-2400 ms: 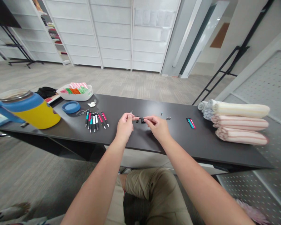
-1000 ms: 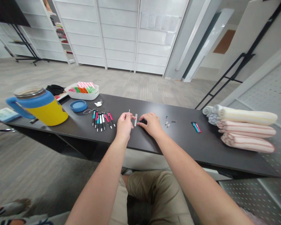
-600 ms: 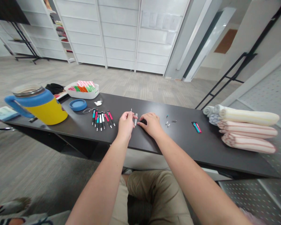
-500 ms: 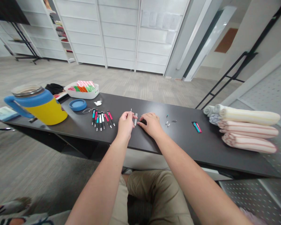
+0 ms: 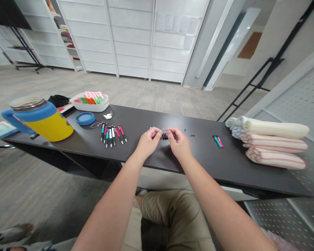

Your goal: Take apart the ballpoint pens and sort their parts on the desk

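My left hand (image 5: 148, 140) and my right hand (image 5: 179, 142) hover close together over the dark table (image 5: 204, 157), thumb and fingers of each pinched. Whatever sits between the fingertips is too small to name. Short black cylindrical pieces (image 5: 164, 136) lie on the tabletop just between and behind the hands. Right of them are a tiny teal piece (image 5: 185, 129) and a few small thin metallic bits (image 5: 193, 135). To the left, several click pens (image 5: 112, 135) in teal, pink and white lie in a row. Farther right rest teal and pink pen barrels (image 5: 218, 141).
A large blue-and-yellow mug (image 5: 48, 122) stands at the left, with a blue lid (image 5: 85, 118) and a white basket of colourful packets (image 5: 104, 104) nearby. Crumpled white tissue (image 5: 107, 116) lies behind the pens. Rolled towels (image 5: 276, 143) are stacked at the right end.
Both hands have shifted right and drawn together at the fingertips. The white thin rods seen between them before are now mostly hidden, and the black pieces show between the hands.
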A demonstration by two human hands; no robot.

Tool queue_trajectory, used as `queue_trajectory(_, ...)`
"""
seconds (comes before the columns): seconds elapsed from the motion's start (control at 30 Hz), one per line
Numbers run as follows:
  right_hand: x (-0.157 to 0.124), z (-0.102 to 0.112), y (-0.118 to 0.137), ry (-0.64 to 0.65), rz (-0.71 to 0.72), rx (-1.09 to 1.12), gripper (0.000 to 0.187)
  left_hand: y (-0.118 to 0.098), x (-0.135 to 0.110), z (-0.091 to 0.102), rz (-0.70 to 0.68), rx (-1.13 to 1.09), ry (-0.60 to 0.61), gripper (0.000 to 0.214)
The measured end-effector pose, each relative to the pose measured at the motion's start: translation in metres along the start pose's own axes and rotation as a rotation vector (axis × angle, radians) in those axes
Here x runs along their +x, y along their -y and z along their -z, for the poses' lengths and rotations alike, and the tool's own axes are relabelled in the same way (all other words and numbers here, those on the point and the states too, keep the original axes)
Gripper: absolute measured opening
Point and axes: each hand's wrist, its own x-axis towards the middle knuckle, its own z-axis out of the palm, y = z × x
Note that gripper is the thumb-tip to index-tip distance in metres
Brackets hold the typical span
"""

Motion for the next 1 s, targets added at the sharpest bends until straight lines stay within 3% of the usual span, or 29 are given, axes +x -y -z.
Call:
queue_trajectory(0.17,-0.021,0.020,0.001,-0.020,-0.159,0.132,0.033,-0.010,-0.010,-0.015,-0.157,0.214,0.227,0.027)
queue_trajectory(0.47,-0.030,0.052,-0.018,-0.083,-0.298,0.265,0.037,-0.013,-0.011,-0.022,-0.197,0.355,0.316,0.029)
queue_trajectory(0.6,-0.032,0.055,-0.019,-0.071,-0.289,0.276,0.038,-0.012,-0.011,-0.022,-0.200,0.371,0.319,0.030)
queue_trajectory(0.77,-0.033,0.057,-0.020,-0.266,-0.293,0.164,0.038,-0.009,-0.010,-0.020,-0.171,0.365,0.284,0.028)
queue_trajectory(1.0,-0.031,0.050,-0.024,-0.103,-0.279,-0.253,0.020,-0.008,-0.007,-0.016,-0.085,0.346,0.127,0.027)
